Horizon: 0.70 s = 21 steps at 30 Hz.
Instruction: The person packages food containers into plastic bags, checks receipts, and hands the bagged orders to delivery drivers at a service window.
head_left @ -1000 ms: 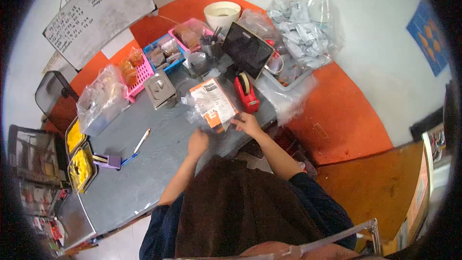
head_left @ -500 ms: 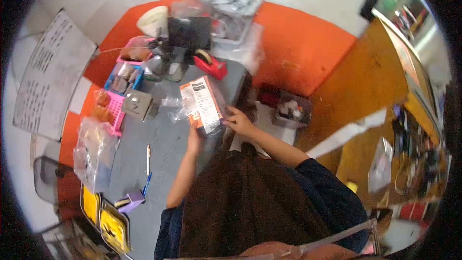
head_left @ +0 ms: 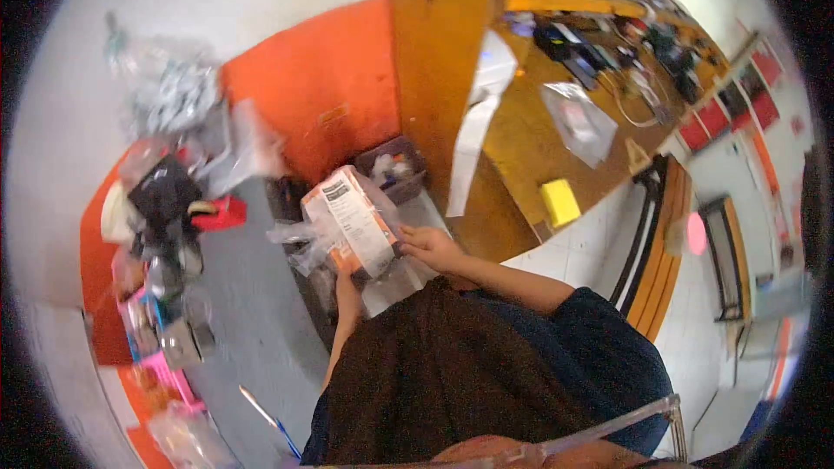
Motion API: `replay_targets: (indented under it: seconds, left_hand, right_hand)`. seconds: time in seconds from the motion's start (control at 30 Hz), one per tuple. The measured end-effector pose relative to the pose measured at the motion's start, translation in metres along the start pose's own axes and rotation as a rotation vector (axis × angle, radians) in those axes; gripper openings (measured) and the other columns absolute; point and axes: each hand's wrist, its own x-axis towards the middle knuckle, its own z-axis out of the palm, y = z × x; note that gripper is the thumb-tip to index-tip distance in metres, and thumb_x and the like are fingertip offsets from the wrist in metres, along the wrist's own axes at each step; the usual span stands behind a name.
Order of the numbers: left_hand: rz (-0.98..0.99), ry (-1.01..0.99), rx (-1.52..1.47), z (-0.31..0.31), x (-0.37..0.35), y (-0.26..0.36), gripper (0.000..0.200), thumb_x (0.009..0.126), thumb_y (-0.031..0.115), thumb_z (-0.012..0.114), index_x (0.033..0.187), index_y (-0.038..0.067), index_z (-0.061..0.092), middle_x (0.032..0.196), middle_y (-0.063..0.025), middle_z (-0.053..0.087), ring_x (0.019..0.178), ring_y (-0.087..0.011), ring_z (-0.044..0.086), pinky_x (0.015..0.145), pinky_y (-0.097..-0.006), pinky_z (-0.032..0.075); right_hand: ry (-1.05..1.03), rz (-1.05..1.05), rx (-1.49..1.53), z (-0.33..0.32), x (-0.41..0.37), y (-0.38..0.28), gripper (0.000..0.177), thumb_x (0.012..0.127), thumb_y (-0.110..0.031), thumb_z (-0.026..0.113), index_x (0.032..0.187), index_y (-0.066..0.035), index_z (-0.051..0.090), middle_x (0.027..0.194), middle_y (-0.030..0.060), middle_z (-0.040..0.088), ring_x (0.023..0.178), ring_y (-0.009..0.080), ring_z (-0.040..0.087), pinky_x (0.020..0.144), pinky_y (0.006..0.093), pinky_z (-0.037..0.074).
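Note:
An orange-and-white box with a printed label [head_left: 347,213] is held tilted in front of my body. It looks wrapped in clear plastic, and a loose flap of plastic film [head_left: 295,234] sticks out on its left side. My left hand [head_left: 346,285] grips the lower left corner, with most of its fingers hidden under the box. On the right edge, my right hand [head_left: 432,249] closes its fingers around the side. The label's print is too blurred to read.
A grey table [head_left: 252,313] at left carries a red tape dispenser [head_left: 219,214], a pink basket [head_left: 169,379] and pens [head_left: 265,412]. Beyond the box stands a dark bin [head_left: 400,178]. On the right, a wooden desk [head_left: 512,174] holds a yellow block [head_left: 560,201] and a plastic bag [head_left: 579,122].
My view has swung right, bringing the wooden desk and floor further into sight. Both hands still hold the box, which has moved from over the grey table to beyond its edge.

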Motion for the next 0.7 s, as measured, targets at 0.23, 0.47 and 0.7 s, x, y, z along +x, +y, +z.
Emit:
replay_targets:
  seconds: [0.23, 0.47, 0.7]
  left_hand:
    - [-0.149, -0.359, 0.443, 0.09, 0.036, -0.043, 0.049, 0.089, 0.039, 0.035, 0.116, -0.001, 0.044, 0.107, -0.0085, 0.051, 0.096, -0.0176, 0.048, 0.083, -0.0302, 0.036]
    - [0.102, -0.451, 1.21, 0.207, 0.116, -0.121, 0.04, 0.088, 0.027, 0.031, 0.109, -0.003, 0.049, 0.109, -0.0133, 0.052, 0.098, -0.0194, 0.048, 0.089, -0.0283, 0.033]
    - [0.017, -0.495, 1.019, 0.307, 0.177, -0.199, 0.054, 0.088, 0.042, 0.034, 0.113, -0.004, 0.045, 0.113, -0.0121, 0.05, 0.104, -0.0214, 0.045, 0.091, -0.0294, 0.03]
  right_hand:
    - [0.44, 0.1, -0.112, -0.079, -0.088, 0.026, 0.027, 0.076, -0.022, 0.059, 0.094, -0.003, 0.06, 0.107, 0.0198, 0.053, 0.094, 0.0291, 0.055, 0.082, 0.0333, 0.041]
    - [0.678, 0.341, 0.158, -0.179, -0.109, 0.068, 0.024, 0.078, -0.014, 0.059, 0.094, 0.004, 0.058, 0.099, 0.0193, 0.058, 0.097, 0.0178, 0.053, 0.08, 0.0258, 0.041]
    - [0.816, 0.265, 0.047, -0.286, -0.093, 0.177, 0.028, 0.082, -0.02, 0.053, 0.088, 0.007, 0.057, 0.079, 0.0097, 0.061, 0.073, 0.0123, 0.053, 0.067, 0.0285, 0.042]
